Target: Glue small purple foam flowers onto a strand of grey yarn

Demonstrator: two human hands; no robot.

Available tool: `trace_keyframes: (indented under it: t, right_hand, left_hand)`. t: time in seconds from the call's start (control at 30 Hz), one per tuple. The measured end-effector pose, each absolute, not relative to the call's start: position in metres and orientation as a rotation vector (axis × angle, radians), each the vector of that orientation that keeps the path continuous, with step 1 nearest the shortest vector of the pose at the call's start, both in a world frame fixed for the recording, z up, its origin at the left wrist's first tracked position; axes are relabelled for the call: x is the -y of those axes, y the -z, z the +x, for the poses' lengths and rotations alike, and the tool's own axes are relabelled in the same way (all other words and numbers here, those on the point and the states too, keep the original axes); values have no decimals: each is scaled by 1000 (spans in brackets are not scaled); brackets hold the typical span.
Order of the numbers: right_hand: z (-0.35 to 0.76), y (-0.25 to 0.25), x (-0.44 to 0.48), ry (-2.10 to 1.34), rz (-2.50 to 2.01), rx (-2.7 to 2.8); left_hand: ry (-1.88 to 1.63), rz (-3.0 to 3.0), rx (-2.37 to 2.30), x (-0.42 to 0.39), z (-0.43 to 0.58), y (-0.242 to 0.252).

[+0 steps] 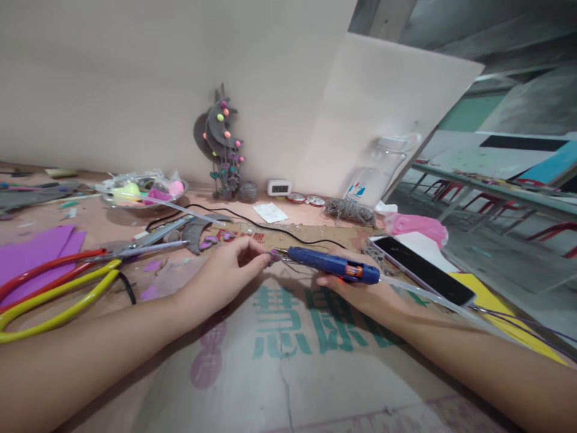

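Observation:
My right hand [360, 297] is closed around a blue hot glue gun [315, 260], its nozzle pointing left. A clear glue stick [428, 291] sticks out of the gun's back end. My left hand [238, 264] pinches a small purple felt piece [273, 258] right at the nozzle tip; its exact shape is mostly hidden by the fingers. Thin grey yarn [288, 264] hangs near that piece. Just beyond my left hand lie several purple and grey heart-like pieces [208, 242] and a curved grey felt scrap [195, 234]. Both hands are over a printed cardboard sheet [234, 373].
Red-and-yellow-handled scissors [108, 264] and purple felt sheets [36, 258] lie left. Behind stand a bowl of craft bits [144, 195], a grey moon ornament [220, 138], a small clock [279, 187] and a plastic bottle [372, 174]. A black cord [252, 218] crosses behind; a phone [424, 270] lies right.

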State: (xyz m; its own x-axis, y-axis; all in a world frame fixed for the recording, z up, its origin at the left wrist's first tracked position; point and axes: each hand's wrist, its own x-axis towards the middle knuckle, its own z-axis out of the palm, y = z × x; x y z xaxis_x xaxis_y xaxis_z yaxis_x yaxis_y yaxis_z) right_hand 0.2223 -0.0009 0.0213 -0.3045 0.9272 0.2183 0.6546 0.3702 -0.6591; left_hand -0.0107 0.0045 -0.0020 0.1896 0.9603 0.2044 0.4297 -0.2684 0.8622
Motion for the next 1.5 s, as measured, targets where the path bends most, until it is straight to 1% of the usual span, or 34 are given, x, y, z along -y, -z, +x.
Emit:
trace_keyframes:
  t: [0.13, 0.53, 1.5]
  right_hand:
    - [222, -22, 2, -662, -1353, 2092]
    - [221, -23, 1, -558, -1337, 2125]
    - [219, -22, 3, -488, -1339, 2128]
  left_hand:
    - [-1015, 1825, -1300, -4, -12, 2]
    - [-1011, 1841, -1277, -4, -11, 1]
    - [-1003, 1852, -1275, -3, -11, 1]
